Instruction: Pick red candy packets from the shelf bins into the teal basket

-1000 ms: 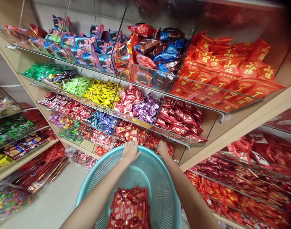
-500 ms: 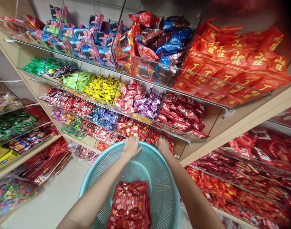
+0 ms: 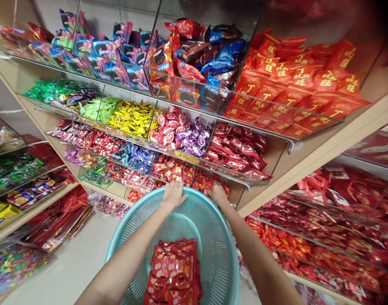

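Observation:
A teal plastic basket (image 3: pixel 213 237) with mesh sides stands below me, its far rim against the lowest shelf. Inside it lies a stack of small red candy packets (image 3: pixel 174 269). My left hand (image 3: pixel 174 195) reaches over the far rim, its thumb stretched to the side and its fingertips at red packets (image 3: pixel 177 170) in the shelf bin. To its right, my right hand (image 3: pixel 218 194) is just beyond the rim, thumb apart, touching more red packets (image 3: pixel 202 181). Its fingertips are partly hidden among them.
Glass-fronted shelves rise ahead, with yellow candies (image 3: pixel 133 118), purple lollipops (image 3: pixel 196 137) and large red-orange bags (image 3: pixel 289 89). A wooden side panel (image 3: pixel 308 156) slopes at the right, with more red goods behind it. Bagged sweets (image 3: pixel 18 271) sit at the lower left by the pale floor (image 3: pixel 76 258).
The view has shifted slightly, so the shelves appear a little further left. Both hands stay at nearly the same spots by the rim and the red packets.

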A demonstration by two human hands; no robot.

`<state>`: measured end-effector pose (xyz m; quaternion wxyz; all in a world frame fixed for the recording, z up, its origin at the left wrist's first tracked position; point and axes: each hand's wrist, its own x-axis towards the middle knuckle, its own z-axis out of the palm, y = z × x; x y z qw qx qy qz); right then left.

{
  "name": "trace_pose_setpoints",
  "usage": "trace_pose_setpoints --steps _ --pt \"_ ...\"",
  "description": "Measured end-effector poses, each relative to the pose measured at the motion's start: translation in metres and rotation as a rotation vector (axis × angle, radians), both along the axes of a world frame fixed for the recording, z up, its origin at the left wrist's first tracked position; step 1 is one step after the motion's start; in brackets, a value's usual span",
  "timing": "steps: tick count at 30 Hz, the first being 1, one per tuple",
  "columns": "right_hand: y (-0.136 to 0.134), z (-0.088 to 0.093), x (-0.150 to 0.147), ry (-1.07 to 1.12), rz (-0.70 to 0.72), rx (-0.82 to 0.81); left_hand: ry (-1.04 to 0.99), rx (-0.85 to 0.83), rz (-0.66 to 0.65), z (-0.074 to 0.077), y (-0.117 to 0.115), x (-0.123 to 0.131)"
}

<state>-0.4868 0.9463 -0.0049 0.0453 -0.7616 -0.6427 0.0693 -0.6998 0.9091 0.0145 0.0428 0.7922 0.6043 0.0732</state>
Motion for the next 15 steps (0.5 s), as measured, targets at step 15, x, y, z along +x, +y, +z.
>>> trace_pose_setpoints --steps 15 --pt "0.013 0.000 -0.023 0.072 -0.178 -0.084 0.039 0.019 -0.005 0.004 0.000 0.001"
